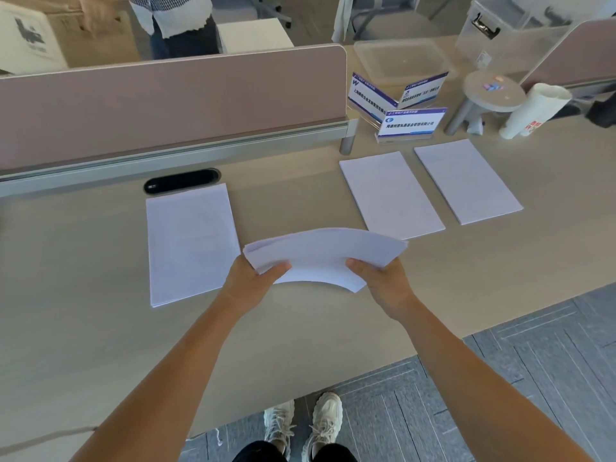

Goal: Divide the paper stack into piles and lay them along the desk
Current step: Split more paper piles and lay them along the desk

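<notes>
A sheaf of white paper bows upward above the middle of the beige desk. My left hand grips its left end and my right hand grips its right end, thumbs on top. Three flat white piles lie on the desk: one pile to the left of the held sheaf, a second pile to the right, and a third pile farther right. The held sheaf hangs over the bare gap between the left and second piles.
A pinkish divider panel runs along the desk's back, with a black cable slot below it. Name cards, a clear lidded box, a small round stand and a paper cup crowd the back right. A person stands behind the divider.
</notes>
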